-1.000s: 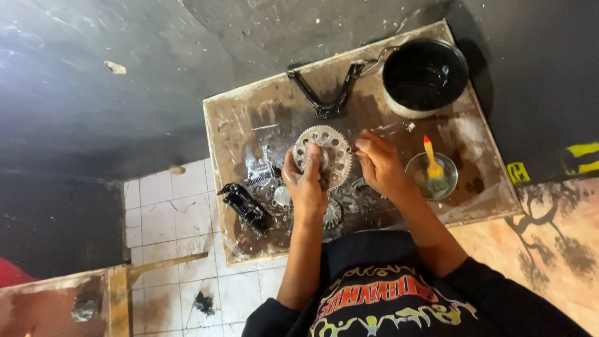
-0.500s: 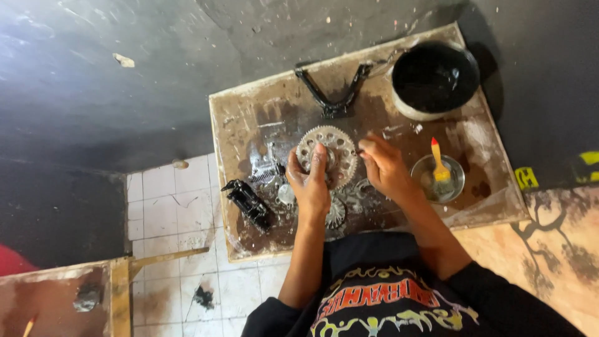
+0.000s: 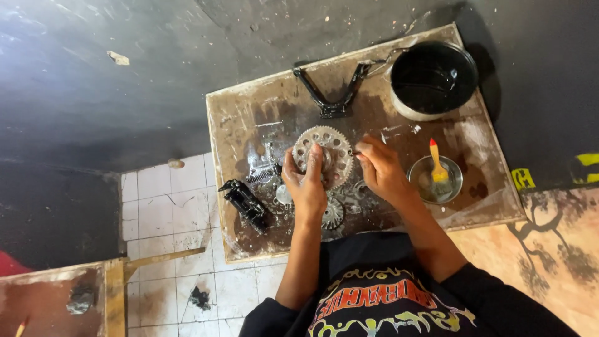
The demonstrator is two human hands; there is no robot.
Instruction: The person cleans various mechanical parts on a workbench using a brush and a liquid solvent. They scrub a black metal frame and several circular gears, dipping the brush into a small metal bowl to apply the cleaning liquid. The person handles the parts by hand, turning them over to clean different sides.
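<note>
A large silver toothed sprocket (image 3: 331,146) with round holes lies on a stained wooden board (image 3: 249,125). My left hand (image 3: 304,181) grips its near left side, with fingers over its hub. At the sprocket's right edge rests my right hand (image 3: 380,167), fingers curled against the teeth. A smaller gear (image 3: 332,214) and other greasy metal parts lie just below my hands.
A black pot (image 3: 433,76) stands at the board's far right. A small metal bowl (image 3: 435,178) holds a yellow-handled brush (image 3: 437,165). A black forked bracket (image 3: 331,93) lies at the back, a black part (image 3: 246,203) at the board's left edge. White tiles lie on the left.
Both hands stay on the sprocket with only small finger shifts. The view has moved slightly.
</note>
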